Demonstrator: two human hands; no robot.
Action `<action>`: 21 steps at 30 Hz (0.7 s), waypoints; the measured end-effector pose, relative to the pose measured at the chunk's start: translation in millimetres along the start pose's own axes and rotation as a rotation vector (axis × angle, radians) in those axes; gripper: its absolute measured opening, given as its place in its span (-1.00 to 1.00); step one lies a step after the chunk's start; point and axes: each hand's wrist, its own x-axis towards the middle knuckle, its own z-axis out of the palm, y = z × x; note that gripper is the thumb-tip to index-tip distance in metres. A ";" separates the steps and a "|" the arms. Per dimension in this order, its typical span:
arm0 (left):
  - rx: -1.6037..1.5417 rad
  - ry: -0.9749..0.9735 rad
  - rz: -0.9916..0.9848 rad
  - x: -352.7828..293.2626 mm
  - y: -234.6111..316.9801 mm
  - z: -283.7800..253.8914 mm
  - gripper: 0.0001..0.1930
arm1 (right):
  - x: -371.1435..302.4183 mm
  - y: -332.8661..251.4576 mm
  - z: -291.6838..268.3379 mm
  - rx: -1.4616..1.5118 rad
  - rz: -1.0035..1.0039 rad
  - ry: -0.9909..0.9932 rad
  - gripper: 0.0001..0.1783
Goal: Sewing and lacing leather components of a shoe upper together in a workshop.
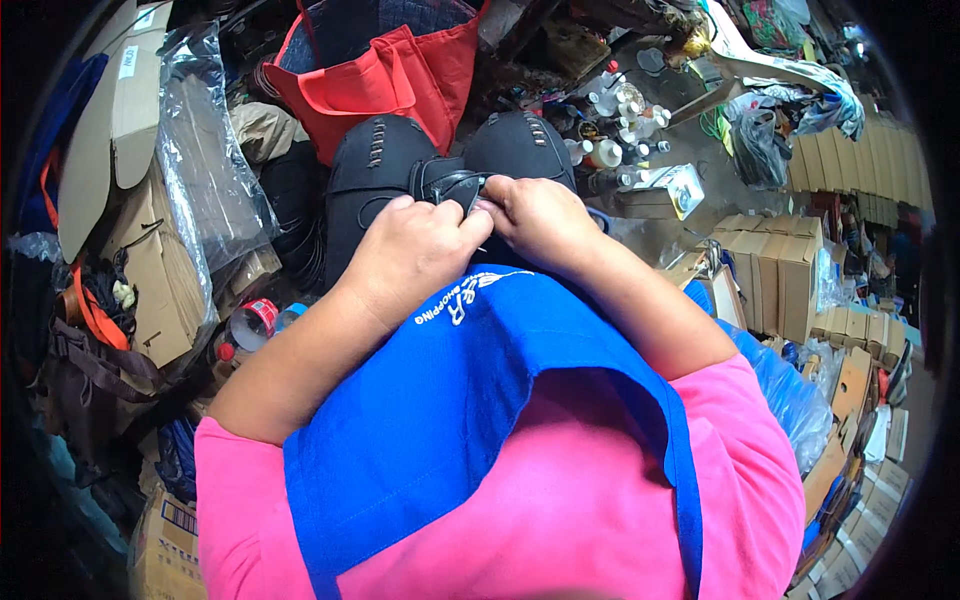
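Note:
Both hands meet above my knees on a small black piece (447, 184) with a glossy, leather-like surface; its kind I cannot make out. My left hand (420, 238) is closed, its fingers curled against the near side of the piece. From the right, my right hand (533, 217) pinches its edge between thumb and forefinger. A thin black cord (372, 200) loops out to the left of the piece, over the black trousers (375, 160). The fingers hide most of the piece. A blue apron (430, 400) covers my lap and front.
A red bag (385, 85) stands open beyond my knees. Several bottles (625, 110) cluster at the far right. Stacked cardboard boxes (765, 270) stand on the right. On the left are flattened cardboard (150, 270), clear plastic (205, 150) and a red-capped bottle (228, 355).

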 end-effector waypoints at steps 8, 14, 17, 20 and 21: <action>-0.101 -0.115 -0.020 6.0 -3.3 -0.8 -0.90 | 7.4 2.1 6.0 0.207 0.000 -0.052 -0.69; -0.453 0.048 -0.116 -4.4 1.0 20.0 -0.92 | 11.5 -5.1 13.4 0.077 0.124 -0.064 -0.69; -0.529 0.066 -0.159 -6.1 2.8 25.1 -0.85 | 18.9 -8.2 14.1 0.034 0.124 -0.058 -0.71; -0.462 0.110 -0.181 -6.7 2.9 24.7 -0.85 | 23.0 -7.5 13.0 0.060 0.114 -0.054 -0.72; -0.498 0.105 -0.188 -8.1 2.9 23.3 -0.87 | 21.7 -5.1 11.8 0.034 0.105 -0.064 -0.72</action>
